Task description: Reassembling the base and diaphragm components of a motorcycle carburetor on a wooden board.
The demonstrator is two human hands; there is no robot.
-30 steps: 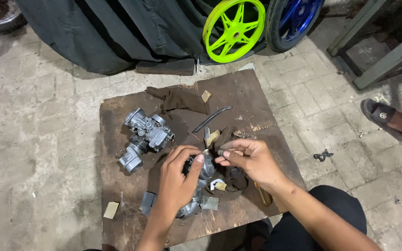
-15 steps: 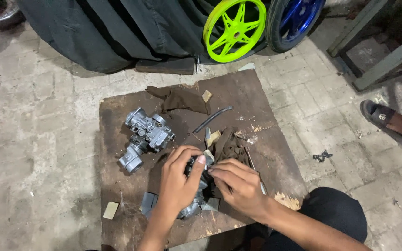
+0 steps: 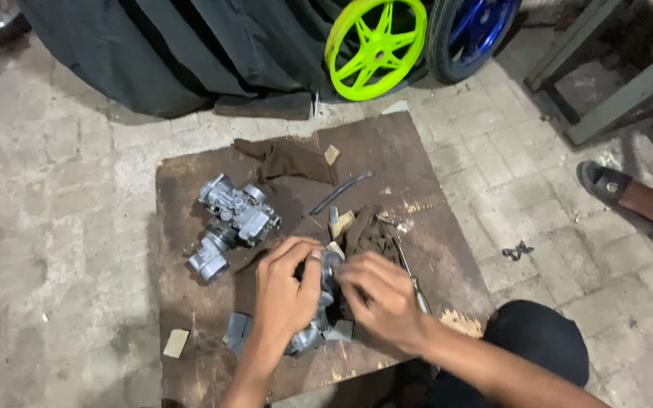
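At the far left of the brown board [image 3: 190, 196] lying on the paved floor, a small tan block [image 3: 175, 342] sits near the lower edge. Right of it, in the left-centre of the frame, a grey metal carburettor [image 3: 230, 223] lies on its side, untouched. Below and to its right, the left hand [image 3: 285, 291] is curled firmly around a second grey metal part [image 3: 319, 302] at lower centre, holding it just above the board. The right hand [image 3: 379, 298] comes next, fingers bent and pinched against that same part's right side; whether it grips anything small there I cannot tell. A dark brown rag [image 3: 372, 230] lies just above it, with a thin metal tool [image 3: 410, 272] alongside. At upper centre stands a lime-green wheel [image 3: 376, 45]; at far right, another person's sandalled foot [image 3: 610, 185].
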